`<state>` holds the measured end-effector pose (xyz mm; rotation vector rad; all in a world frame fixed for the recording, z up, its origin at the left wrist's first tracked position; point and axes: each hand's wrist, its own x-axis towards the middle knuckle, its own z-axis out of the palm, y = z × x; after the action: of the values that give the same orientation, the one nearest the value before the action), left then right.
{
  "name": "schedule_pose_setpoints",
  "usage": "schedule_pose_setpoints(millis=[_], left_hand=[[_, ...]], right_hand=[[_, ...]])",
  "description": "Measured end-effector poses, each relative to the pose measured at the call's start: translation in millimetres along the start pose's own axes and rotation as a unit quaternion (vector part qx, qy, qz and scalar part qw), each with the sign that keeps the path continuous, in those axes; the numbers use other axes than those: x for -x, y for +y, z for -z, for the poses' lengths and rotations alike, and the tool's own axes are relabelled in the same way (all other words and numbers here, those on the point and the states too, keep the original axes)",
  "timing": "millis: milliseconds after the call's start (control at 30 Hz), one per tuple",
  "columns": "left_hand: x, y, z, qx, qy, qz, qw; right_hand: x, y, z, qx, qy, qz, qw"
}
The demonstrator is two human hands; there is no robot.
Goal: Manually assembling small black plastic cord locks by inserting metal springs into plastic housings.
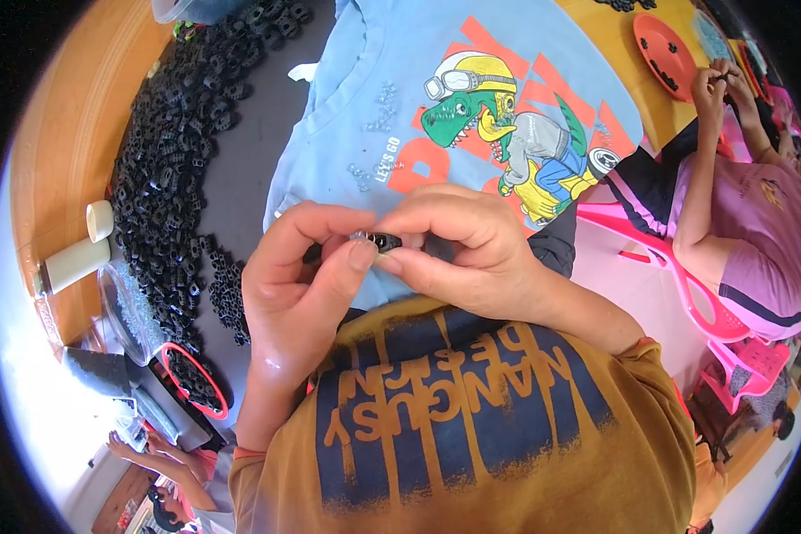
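Note:
My left hand (pixel 295 276) and my right hand (pixel 476 249) meet in front of my chest, fingertips pinched together. Between them is a small black plastic part (pixel 384 241), gripped from both sides. A tiny shiny bit shows by my left thumb; its kind is too small to tell. Under and beyond the hands a light blue T-shirt (pixel 325 151) with a cartoon dinosaur print is spread out. Small clear pieces (pixel 383 107) lie in loose clusters on its cloth.
A large heap of black plastic parts (pixel 173 169) covers the dark table at the left. Near it are a clear tray (pixel 126 307), a red-rimmed basket (pixel 196 378) and a roll (pixel 78 265). At the right, a person in purple (pixel 748 222) works by a red plate (pixel 663 49) and pink chairs (pixel 685 276).

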<state>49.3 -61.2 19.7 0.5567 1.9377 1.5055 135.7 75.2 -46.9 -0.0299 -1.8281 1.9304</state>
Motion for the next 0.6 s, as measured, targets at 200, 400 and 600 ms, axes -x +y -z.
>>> schedule_pose_setpoints(millis=[200, 400, 600], left_hand=[[-6, 1, 6, -0.208, -0.042, -0.219, 0.952], [4, 3, 4, -0.287, -0.037, -0.241, 0.926], [-1, -3, 8, 0.155, -0.019, -0.001, 0.988]], right_hand=[[0, -4, 6, 0.011, -0.047, -0.025, 0.999], [-1, -4, 0, -0.005, -0.006, -0.024, 1.000], [1, -6, 7, -0.013, -0.059, -0.060, 0.996]])
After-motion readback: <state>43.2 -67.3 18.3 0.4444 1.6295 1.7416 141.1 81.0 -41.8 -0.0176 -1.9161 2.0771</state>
